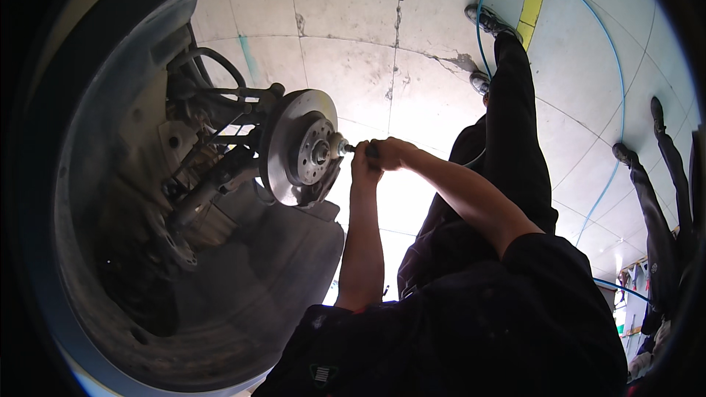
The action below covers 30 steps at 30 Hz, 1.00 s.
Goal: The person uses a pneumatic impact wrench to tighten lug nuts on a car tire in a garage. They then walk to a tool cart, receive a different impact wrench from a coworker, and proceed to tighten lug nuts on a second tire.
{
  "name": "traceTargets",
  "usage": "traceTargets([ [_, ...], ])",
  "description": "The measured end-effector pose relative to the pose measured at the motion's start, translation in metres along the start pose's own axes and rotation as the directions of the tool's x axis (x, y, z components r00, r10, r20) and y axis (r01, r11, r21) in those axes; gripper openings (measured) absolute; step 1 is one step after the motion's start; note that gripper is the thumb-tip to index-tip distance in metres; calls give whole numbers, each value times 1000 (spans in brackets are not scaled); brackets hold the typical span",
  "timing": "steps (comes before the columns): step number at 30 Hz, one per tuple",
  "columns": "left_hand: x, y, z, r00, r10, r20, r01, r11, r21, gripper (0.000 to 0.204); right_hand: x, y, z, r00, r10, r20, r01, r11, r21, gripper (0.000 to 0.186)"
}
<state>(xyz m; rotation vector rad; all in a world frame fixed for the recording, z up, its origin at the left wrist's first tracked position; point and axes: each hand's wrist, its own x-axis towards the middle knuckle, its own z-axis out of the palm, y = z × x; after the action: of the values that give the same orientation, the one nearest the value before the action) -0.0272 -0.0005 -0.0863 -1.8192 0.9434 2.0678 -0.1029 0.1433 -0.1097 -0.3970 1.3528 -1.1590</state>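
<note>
A bare brake disc (282,148) with a drilled wheel hub (318,148) at its middle sits within the open wheel arch, left of my hands. Against the hub's face, or very close to it, is the pale round head of a dark hand tool (340,145). My left hand (365,166) is closed around the front of this tool, just right of the disc. Behind it, my right hand (393,153) is wrapped round the tool's dark rear part. Fingers cover most of the tool, so its exact kind does not show.
Suspension arms (220,176) and a dark wheel-arch liner (243,272) surround the disc. On the tiled floor (346,73) a blue hose (622,81) loops around to the right, past my shoe (491,20). Another person's legs (654,198) stand at the far right.
</note>
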Motion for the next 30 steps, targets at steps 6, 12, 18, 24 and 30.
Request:
traceTargets([
  [6,-1,17,41,994,-13,107,9,999,31,19,-14,-20,-36,997,27,-67,-27,1000,0,51],
  [12,-1,3,13,991,-10,131,15,999,-41,18,-15,-20,-21,998,52,-21,-53,996,-77,50],
  [18,-7,11,18,989,-81,122,85,996,-25,17,-26,-36,-26,994,104,-21,-105,992,-64,52],
  [24,-18,8,22,992,-70,107,77,995,-63,17,-26,-39,-18,991,124,-44,-129,985,-116,52],
  [30,-16,9,-8,985,-76,157,93,990,-103,18,-30,-44,-8,991,127,-38,-130,987,-93,49],
])
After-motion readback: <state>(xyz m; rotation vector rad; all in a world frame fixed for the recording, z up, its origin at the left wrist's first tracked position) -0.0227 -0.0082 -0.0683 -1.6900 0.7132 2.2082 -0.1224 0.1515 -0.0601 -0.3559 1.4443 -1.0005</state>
